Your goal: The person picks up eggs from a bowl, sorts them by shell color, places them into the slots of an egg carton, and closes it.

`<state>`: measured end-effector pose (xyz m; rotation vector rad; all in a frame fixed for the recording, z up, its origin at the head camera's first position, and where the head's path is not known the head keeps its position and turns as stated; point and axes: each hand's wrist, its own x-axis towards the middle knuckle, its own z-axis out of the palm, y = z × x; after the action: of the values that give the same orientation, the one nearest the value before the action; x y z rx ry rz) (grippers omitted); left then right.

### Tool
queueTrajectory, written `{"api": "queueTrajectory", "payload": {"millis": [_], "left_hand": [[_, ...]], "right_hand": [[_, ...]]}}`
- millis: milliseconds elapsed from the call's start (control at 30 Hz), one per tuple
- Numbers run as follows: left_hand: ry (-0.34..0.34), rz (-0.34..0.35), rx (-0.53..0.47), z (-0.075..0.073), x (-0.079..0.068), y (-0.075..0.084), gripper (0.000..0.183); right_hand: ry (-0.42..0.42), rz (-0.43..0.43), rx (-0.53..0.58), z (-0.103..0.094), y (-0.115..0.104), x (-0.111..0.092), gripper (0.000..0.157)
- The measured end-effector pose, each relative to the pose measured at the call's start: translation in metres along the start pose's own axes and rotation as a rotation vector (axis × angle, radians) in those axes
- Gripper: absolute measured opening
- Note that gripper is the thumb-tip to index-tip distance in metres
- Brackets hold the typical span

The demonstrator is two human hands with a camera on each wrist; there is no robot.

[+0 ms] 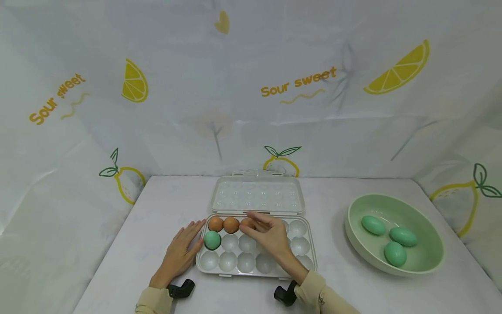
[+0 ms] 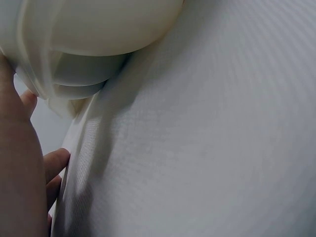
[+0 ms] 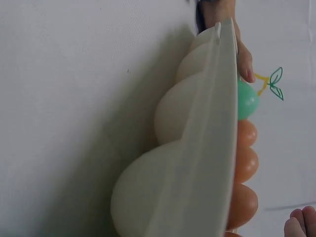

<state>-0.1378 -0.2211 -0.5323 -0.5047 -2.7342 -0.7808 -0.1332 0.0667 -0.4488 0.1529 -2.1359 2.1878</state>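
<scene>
A white egg tray (image 1: 245, 272) holds brown eggs (image 1: 231, 225) in its back row and one green egg (image 1: 212, 240) in front of the leftmost. My left hand (image 1: 181, 250) rests against the tray's left side, fingers extended. Over the back row hovers my right hand (image 1: 270, 235), thumb and fingers spread around a partly covered brown egg (image 1: 248, 223). In the right wrist view its fingertips (image 3: 302, 220) stand apart from the nearest fully visible brown egg (image 3: 243, 206). Another brown egg is cut off at that view's bottom edge.
At the right stands a pale green bowl (image 1: 358, 248) with three green eggs (image 1: 395, 254) in it. The tray's clear lid (image 1: 257, 194) lies open behind it, towards the lemon-print backdrop (image 1: 176, 109). A white cloth covers the table (image 1: 129, 253).
</scene>
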Motion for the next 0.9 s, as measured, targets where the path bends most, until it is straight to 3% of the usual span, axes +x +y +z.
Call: {"api": "queueTrajectory", "payload": {"millis": [533, 900], "left_hand": [[0.005, 0.002, -0.008, 0.002, 0.000, 0.000, 0.055], [-0.003, -0.007, -0.008, 0.001, 0.000, 0.001, 0.055]], "right_hand": [[0.077, -0.059, -0.124, -0.049, -0.005, 0.005, 0.046], [0.149, -0.081, -0.175, -0.095, -0.009, 0.007, 0.046]]}}
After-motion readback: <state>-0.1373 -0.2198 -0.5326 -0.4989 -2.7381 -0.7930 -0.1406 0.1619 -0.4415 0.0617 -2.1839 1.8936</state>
